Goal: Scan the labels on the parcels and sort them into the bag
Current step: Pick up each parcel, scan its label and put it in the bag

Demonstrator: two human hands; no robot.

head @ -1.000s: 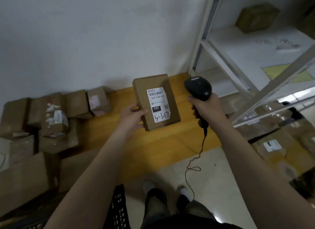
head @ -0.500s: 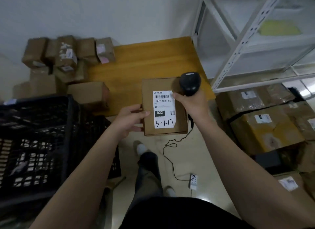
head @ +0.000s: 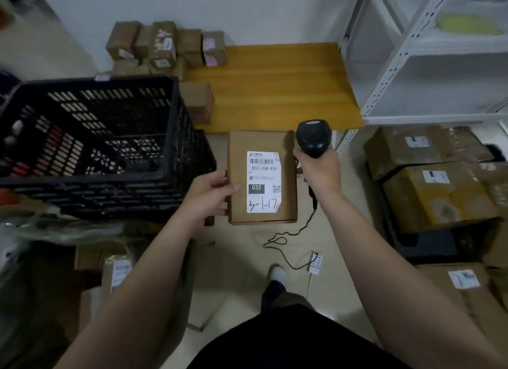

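Note:
A flat brown cardboard parcel (head: pixel 286 143) is held in front of me, its white label (head: pixel 262 182) facing up with a barcode, "032" and handwritten "3-1-17". My left hand (head: pixel 210 194) grips the parcel's left edge, thumb on top. My right hand (head: pixel 320 171) grips a black handheld barcode scanner (head: pixel 313 136) at the parcel's upper right corner; its cable (head: pixel 291 247) trails down to the floor. I see no bag clearly; pale plastic (head: pixel 33 228) at the lower left is blurred.
A black slatted plastic crate (head: pixel 165 127) stands at the left. Several small cardboard parcels (head: pixel 165 47) are stacked against the back wall beside a yellow wooden platform (head: pixel 277 85). White metal shelving (head: pixel 412 66) is at the right, larger boxes (head: pixel 437 195) below it.
The view has tilted down and left, bringing the crate fully into sight. The parcel and scanner have come lower and closer to me, the scanner drawing nearer to the parcel's upper right corner.

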